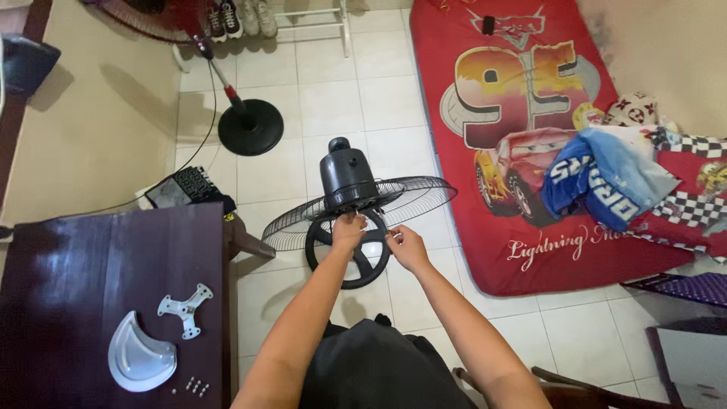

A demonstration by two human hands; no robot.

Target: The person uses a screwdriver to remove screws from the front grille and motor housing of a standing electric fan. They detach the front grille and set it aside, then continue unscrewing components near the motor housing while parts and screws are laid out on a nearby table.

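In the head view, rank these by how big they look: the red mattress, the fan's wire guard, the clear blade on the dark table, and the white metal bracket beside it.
1. Red mattress: by far the largest.
2. Wire guard, held at the hub by both hands.
3. Clear blade.
4. White metal bracket: smallest.
The blade and bracket lie nearer the camera, so their true sizes against the guard are less certain.

Two black pedestal fans: one dismantled point(350, 182), one upright point(250, 125). One clear plastic fan blade point(138, 354). One red printed mattress point(522, 144).

Both hands at the black fan: left hand point(349, 231) on the wire guard point(356, 208) below the motor housing point(347, 176), right hand point(407, 247) just beside. White blade point(138, 356), bracket point(185, 308) and screws point(197, 386) on the dark table point(83, 273).
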